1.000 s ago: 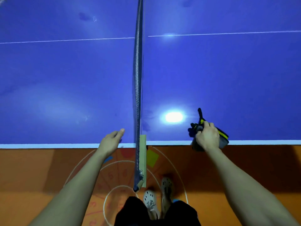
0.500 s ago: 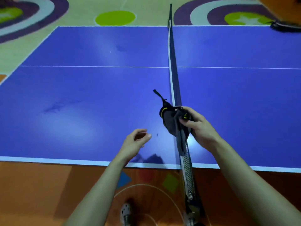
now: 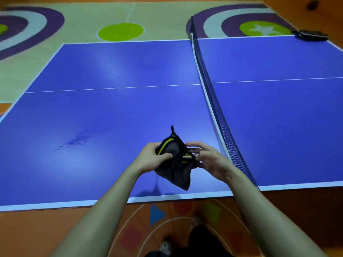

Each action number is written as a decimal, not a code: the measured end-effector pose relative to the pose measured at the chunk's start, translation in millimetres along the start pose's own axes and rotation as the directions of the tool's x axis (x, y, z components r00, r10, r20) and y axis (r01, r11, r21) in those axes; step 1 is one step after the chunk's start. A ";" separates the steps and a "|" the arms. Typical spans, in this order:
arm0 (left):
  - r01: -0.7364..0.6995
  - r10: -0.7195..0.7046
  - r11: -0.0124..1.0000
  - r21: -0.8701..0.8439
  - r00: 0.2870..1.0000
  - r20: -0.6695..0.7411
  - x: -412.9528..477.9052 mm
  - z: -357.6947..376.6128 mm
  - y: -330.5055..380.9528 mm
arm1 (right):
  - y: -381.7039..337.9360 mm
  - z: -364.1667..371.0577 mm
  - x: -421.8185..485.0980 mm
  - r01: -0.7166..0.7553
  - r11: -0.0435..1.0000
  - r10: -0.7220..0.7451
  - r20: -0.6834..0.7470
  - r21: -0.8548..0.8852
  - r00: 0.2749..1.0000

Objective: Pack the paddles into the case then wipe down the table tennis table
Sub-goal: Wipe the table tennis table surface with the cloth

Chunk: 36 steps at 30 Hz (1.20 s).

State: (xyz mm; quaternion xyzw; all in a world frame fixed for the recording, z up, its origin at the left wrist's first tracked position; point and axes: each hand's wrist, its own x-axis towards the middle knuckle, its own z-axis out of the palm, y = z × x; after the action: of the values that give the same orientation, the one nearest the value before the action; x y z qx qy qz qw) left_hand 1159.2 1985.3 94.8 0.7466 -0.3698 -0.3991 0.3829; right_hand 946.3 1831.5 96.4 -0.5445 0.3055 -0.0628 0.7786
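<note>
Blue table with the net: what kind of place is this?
Probably an indoor games or play room: a blue table tennis table with a net across it stands on a floor painted with bright rings, a green circle, a star and coloured shapes.

A green circle (image 3: 120,32) and a star (image 3: 264,29) (ringed purple) mark the floor (image 3: 83,25).

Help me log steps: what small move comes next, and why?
Probably spread the cloth and lower it onto the table: left hand and right hand hold it bunched above the surface, and a dark smudge lies just left.
</note>
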 end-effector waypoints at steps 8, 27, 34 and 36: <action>-0.306 0.188 0.591 0.746 0.952 0.241 80.3 -29.8 26.9 | -34.5 17.1 77.1 0.230 0.358 -0.312 0.116 -0.905 0.943; -0.307 0.468 0.428 0.850 0.880 0.083 351.6 -61.0 83.8 | -152.9 -143.2 307.4 0.022 0.113 -0.502 -0.038 -0.993 0.864; -0.237 0.168 0.519 0.821 0.970 0.174 402.5 -57.4 2.6 | -96.8 -177.8 366.3 -0.177 -0.098 0.064 -0.184 -0.979 0.981; -0.161 0.102 0.505 0.848 0.987 0.126 412.7 -62.7 -26.2 | -85.1 -174.1 394.9 -0.212 -0.018 -0.031 -0.212 -0.977 0.977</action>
State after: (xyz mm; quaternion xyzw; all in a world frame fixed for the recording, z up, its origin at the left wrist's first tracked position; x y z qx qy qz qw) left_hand 1389.1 1660.0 -32.6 0.7955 -0.5850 -0.1574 -0.0158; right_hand 1189.6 1486.6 -27.4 -0.9066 0.3592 0.1774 0.1324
